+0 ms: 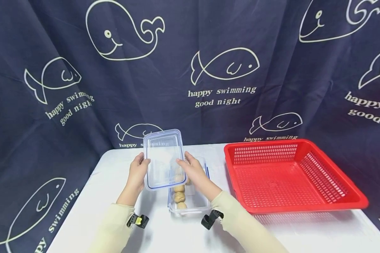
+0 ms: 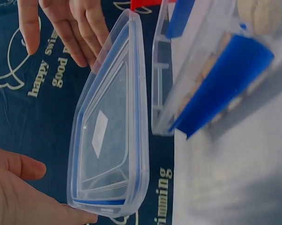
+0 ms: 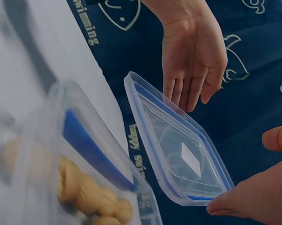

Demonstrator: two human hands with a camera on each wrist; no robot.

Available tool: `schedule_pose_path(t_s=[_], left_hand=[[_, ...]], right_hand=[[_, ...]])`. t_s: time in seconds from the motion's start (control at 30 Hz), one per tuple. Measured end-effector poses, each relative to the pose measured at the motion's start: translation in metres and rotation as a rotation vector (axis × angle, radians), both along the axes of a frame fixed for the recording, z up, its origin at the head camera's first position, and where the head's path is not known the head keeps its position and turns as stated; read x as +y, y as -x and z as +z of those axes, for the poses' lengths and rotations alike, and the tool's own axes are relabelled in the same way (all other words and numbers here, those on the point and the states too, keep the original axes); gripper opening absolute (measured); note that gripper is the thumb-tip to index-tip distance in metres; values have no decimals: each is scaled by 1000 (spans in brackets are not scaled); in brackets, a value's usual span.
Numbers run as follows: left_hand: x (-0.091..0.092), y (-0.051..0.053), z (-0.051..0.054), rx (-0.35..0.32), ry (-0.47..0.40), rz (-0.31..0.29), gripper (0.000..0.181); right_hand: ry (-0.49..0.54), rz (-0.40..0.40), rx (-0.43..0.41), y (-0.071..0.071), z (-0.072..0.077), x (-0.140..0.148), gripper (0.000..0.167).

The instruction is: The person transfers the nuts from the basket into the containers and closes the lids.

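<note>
A clear plastic lid (image 1: pixel 163 153) with a blue seal is held up between the two hands, tilted, over the upper left part of a clear food box (image 1: pixel 193 211). My left hand (image 1: pixel 137 171) supports the lid's left edge with straight fingers. At the opposite edge, my right hand (image 1: pixel 197 174) does the same. Both wrist views show the thumbs standing off the lid's surface. A row of walnuts (image 1: pixel 179 196) lies along the left side of the box, partly seen through the lid. Blue side clips (image 2: pixel 225 84) hang outward from the box.
To the right stands a large red plastic basket (image 1: pixel 272 186) with perforated walls. A white cloth (image 1: pixel 114 168) covers the table. Behind it hangs a dark blue curtain (image 1: pixel 177 88) with fish and whale outlines. Black straps with wrist mounts (image 1: pixel 137 220) sit on both cream sleeves.
</note>
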State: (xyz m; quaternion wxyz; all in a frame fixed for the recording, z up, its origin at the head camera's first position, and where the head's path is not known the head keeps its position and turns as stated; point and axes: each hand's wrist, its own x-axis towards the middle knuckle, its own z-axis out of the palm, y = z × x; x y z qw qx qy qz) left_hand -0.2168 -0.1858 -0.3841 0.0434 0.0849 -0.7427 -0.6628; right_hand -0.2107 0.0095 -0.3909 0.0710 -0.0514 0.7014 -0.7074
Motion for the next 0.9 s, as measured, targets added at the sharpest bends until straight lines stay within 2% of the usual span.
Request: schedule_pose_path(t_s=[0.33,0.53,0.67,0.9], left_hand=[[24,4,0,140,-134,9,55],[26,3,-2,205,-170,36,50],[24,2,-1,240,-215,45,46],[28,-1,4,311,-395,20,41]], right_hand=[[-11,-120,58,9,10,16,64],[11,-211,90,13,10,19,55],[20,-242,123,13,14,18,50],[13,-300,188,15,13,18,45]])
